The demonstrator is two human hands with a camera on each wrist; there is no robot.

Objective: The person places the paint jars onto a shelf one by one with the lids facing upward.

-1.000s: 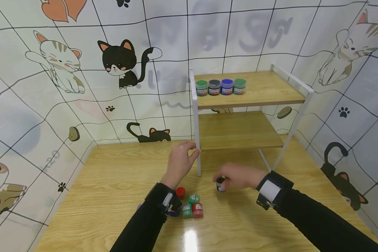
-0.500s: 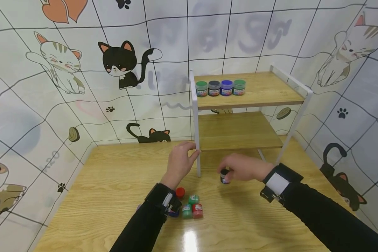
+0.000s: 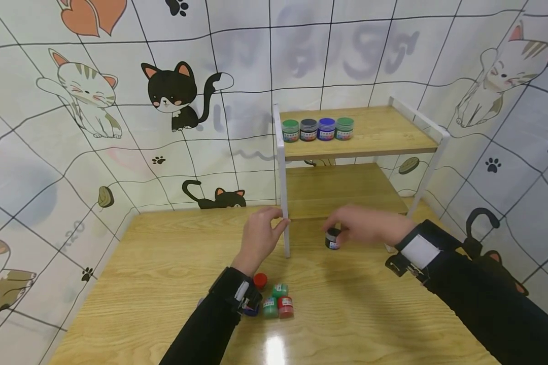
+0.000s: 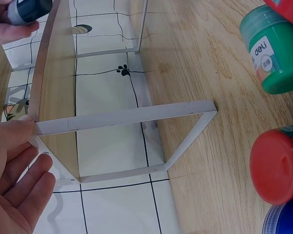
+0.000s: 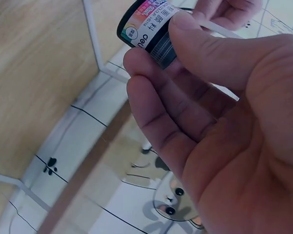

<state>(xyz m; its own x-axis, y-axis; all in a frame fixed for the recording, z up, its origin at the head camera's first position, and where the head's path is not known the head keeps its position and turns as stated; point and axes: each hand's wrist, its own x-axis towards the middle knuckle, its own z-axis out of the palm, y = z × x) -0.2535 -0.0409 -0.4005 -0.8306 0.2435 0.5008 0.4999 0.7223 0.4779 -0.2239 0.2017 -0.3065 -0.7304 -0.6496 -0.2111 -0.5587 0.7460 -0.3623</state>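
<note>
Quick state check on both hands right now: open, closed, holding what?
Left hand: closed, pinching the shelf's white front-left post.
Right hand: closed, holding a dark paint jar.

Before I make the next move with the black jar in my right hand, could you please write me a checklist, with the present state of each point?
1. Black jar gripped by the right hand: ok.
2. Left hand holding the rack: ok.
3. Four jars side by side on the top shelf: ok.
4. Lid of the black jar screwed tight: cannot tell.
5. Blue jar fully visible in the head view: not ok, the left wristband partly hides it.
</note>
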